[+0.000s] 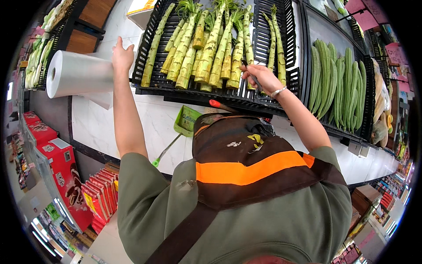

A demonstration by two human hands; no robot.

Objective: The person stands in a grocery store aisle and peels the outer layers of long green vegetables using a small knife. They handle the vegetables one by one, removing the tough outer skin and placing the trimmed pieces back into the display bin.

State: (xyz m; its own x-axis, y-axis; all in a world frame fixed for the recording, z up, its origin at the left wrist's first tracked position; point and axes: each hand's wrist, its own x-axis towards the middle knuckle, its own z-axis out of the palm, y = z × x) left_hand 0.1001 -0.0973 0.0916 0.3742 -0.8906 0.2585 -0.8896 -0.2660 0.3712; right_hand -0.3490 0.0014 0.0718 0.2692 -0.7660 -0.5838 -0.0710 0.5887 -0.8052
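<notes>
My left hand (122,57) is raised at the left side of a black crate (140,66), its fingers stretched out and nothing visible in it. Beside that hand lies a large roll of clear plastic bags (83,75). Over the crate's near edge, my right hand (263,79) is closed around a slim dark tool (252,77); its exact kind is too small to make out. Under and left of the tool, celtuce stems (210,57) lie in the crate, pale green with leafy tops at the far end and cut bases toward me. A couple of thinner stems (271,42) lie apart at the crate's right.
Ridged green gourds (336,81) fill another crate on the right. A green dustpan (187,119) with a long handle rests on the white tiled floor below the celtuce. Farther left stand a red chest freezer (61,176) and stacked red packages (100,193). Wrapped produce (381,101) sits far right.
</notes>
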